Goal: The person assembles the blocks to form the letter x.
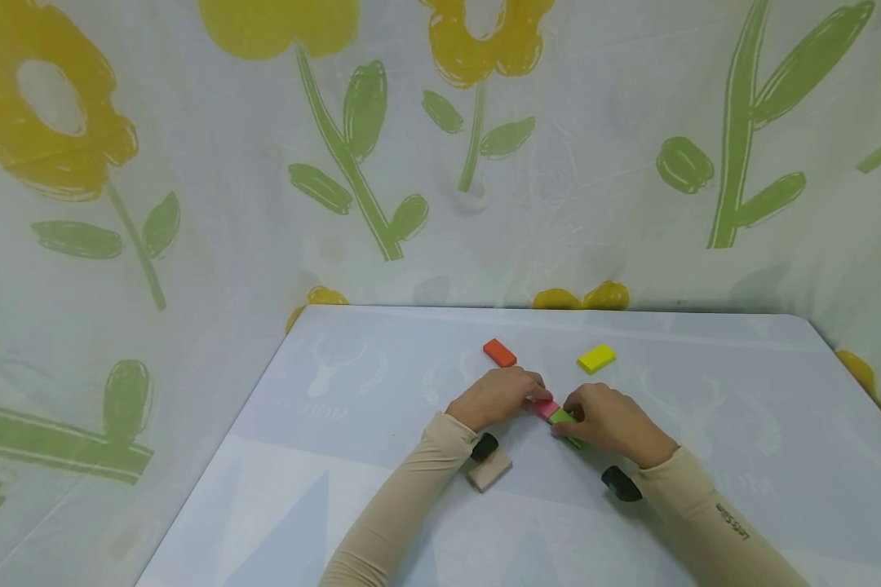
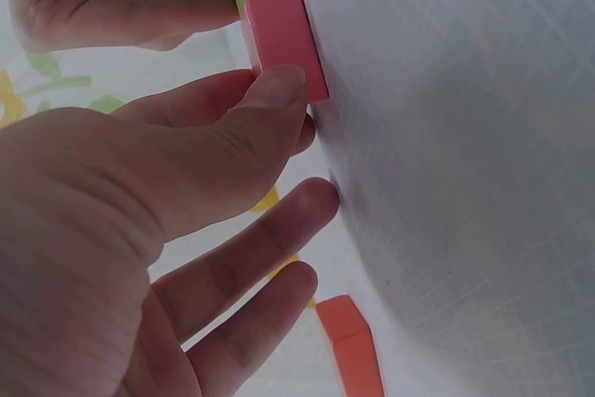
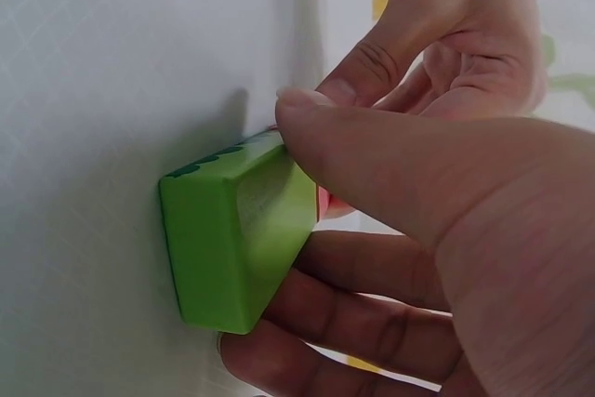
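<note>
Between thumb and fingers, my left hand (image 1: 496, 398) pinches a pink block (image 2: 282, 36) near its end. My right hand (image 1: 611, 417) holds a green block (image 3: 203, 253) with dark green markings, its thumb on one side and fingers on the other. The two blocks meet end to end in a row low over the white table, as the left wrist view shows. A plain wooden block (image 1: 493, 470) lies beside the left wrist, partly covered by the dark wrist camera.
An orange-red block (image 1: 500, 353) lies on the table (image 1: 382, 391) beyond the left hand. Farther right, a yellow block (image 1: 596, 358) lies beyond the right hand. A flower-printed curtain (image 1: 580, 171) hangs behind the table's back edge and along its left side.
</note>
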